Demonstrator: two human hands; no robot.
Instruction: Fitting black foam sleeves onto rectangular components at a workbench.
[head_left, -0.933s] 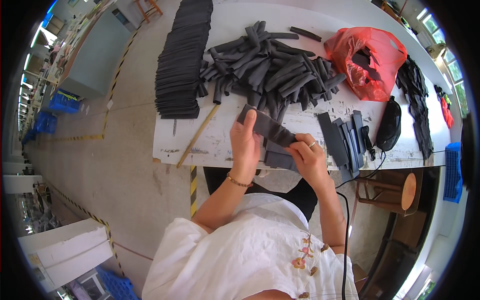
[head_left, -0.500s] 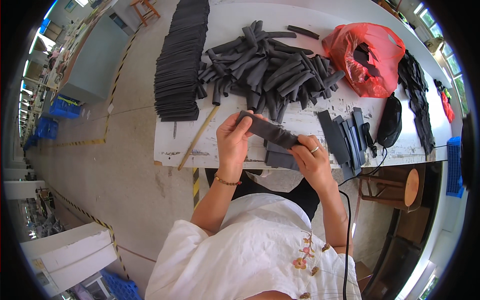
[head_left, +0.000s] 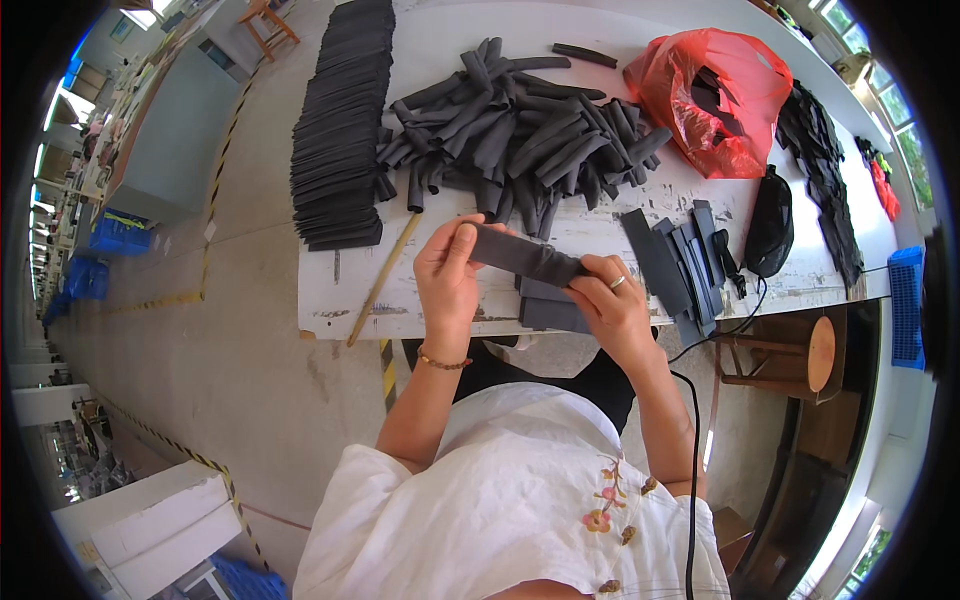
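A dark grey fabric strip (head_left: 520,256) is stretched between my two hands above the table's near edge. My left hand (head_left: 450,262) pinches its left end, thumb on top. At the other end my right hand (head_left: 610,297) grips it between thumb and fingers; the cloth is wrinkled close to that grip. Under the strip lie flat dark grey pieces (head_left: 552,313) at the table edge. Beyond my hands spreads a loose heap of rolled or tube-like dark strips (head_left: 540,140). A tall, tightly packed stack of flat strips (head_left: 340,150) stands to its left.
The white worktable (head_left: 330,290) has worn paint. On it are a wooden stick (head_left: 385,278), more flat strips (head_left: 672,265), a red plastic bag (head_left: 750,90), a black pouch (head_left: 769,225) and a black cable (head_left: 738,330). A wooden stool (head_left: 822,355) stands at right.
The whole view has shifted slightly, so table and hands appear a little further left. Both hands keep their hold on the strip, its broad face now turned more toward me.
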